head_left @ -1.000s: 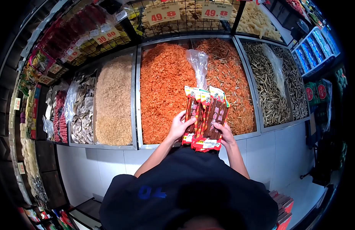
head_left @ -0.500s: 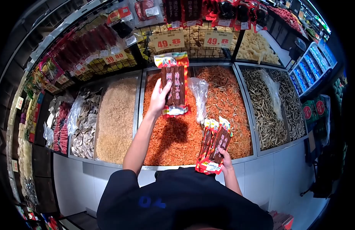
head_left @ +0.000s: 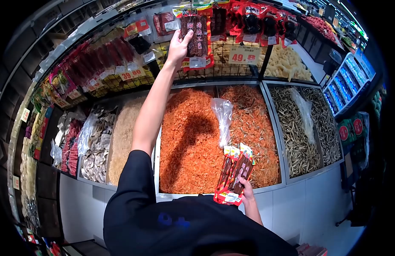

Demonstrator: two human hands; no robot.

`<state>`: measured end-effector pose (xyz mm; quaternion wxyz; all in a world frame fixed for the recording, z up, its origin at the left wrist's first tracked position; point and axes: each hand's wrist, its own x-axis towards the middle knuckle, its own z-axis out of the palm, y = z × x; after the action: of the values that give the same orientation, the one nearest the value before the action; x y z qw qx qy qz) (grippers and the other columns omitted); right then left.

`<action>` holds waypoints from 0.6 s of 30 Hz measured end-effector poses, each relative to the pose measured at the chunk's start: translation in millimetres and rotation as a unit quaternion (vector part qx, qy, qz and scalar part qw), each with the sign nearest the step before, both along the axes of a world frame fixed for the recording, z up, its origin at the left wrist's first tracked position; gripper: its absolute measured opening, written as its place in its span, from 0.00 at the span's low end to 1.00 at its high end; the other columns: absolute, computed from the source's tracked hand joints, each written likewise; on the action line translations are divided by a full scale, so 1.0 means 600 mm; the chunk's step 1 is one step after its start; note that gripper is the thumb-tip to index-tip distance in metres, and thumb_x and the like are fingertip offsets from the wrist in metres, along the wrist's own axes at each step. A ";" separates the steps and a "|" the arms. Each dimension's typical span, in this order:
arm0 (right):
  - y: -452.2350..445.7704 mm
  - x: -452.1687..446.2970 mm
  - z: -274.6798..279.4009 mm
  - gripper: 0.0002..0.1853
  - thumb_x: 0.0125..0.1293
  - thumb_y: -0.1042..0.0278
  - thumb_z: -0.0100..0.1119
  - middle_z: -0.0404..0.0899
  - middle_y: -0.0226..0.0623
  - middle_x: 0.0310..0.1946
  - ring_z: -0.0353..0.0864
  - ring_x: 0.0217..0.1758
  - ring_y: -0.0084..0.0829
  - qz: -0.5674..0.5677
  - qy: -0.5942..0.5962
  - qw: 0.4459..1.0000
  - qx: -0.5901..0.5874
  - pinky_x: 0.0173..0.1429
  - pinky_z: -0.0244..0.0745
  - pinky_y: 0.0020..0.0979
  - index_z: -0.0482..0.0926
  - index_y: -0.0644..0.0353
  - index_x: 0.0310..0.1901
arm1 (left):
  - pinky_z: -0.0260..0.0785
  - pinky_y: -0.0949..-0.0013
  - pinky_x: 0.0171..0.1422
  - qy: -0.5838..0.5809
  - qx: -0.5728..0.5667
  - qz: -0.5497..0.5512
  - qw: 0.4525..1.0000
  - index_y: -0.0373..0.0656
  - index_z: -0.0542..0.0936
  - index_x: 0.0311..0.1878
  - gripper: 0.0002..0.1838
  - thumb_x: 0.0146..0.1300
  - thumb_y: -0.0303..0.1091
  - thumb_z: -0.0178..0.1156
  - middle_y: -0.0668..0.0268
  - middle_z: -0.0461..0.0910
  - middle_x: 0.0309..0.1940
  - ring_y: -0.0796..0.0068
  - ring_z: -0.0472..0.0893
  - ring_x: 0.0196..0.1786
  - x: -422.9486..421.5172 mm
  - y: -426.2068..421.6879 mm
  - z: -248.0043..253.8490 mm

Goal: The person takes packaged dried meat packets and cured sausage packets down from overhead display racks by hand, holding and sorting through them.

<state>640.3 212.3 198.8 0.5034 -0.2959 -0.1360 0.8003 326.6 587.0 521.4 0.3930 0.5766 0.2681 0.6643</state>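
My left hand is raised at the hanging display, its thumb and fingers closed on the left edge of a red-and-yellow packet of dark brown sticks. That packet overlaps other hanging packets of similar look; whether it hangs on a hook cannot be seen. Low in front of my body, my right hand grips several packets of brown sticks fanned together. They hover over the front edge of a bin of orange dried shrimp.
Metal-framed bins hold small dried fish, pale tiny shrimp and flat dried fish. A clear plastic bag lies between the orange heaps. Price signs hang on the wire rack. A blue-and-white shelf stands at right.
My left hand has moved up and forward with its packet, from above the orange bin to the hanging row. My right hand and its packets sit slightly lower in view.
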 end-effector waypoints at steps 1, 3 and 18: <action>-0.001 -0.004 0.012 0.21 0.68 0.65 0.57 0.81 0.44 0.50 0.84 0.50 0.38 -0.003 -0.001 1.000 -0.006 0.58 0.81 0.42 0.72 0.66 0.59 | 0.76 0.72 0.48 0.004 0.012 0.010 1.000 0.37 0.71 0.56 0.15 0.72 0.35 0.58 0.66 0.81 0.44 0.81 0.80 0.43 0.001 0.003 0.004; -0.001 -0.002 0.006 0.21 0.68 0.66 0.57 0.81 0.44 0.50 0.84 0.50 0.37 0.003 0.010 1.000 -0.015 0.58 0.81 0.41 0.72 0.66 0.59 | 0.76 0.73 0.48 -0.004 -0.002 -0.002 1.000 0.37 0.70 0.56 0.15 0.72 0.34 0.58 0.65 0.81 0.44 0.81 0.81 0.43 0.002 0.002 0.002; 0.001 0.007 -0.022 0.22 0.66 0.69 0.60 0.79 0.39 0.51 0.82 0.52 0.33 -0.006 0.009 1.000 -0.021 0.59 0.79 0.38 0.71 0.65 0.60 | 0.77 0.73 0.46 -0.022 0.026 0.028 0.999 0.37 0.71 0.55 0.15 0.72 0.33 0.59 0.65 0.82 0.43 0.81 0.81 0.41 0.007 0.008 0.000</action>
<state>644.6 212.7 185.6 0.5032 -0.2998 -0.1127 0.8027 330.9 591.7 521.4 0.3654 0.5640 0.2578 0.6942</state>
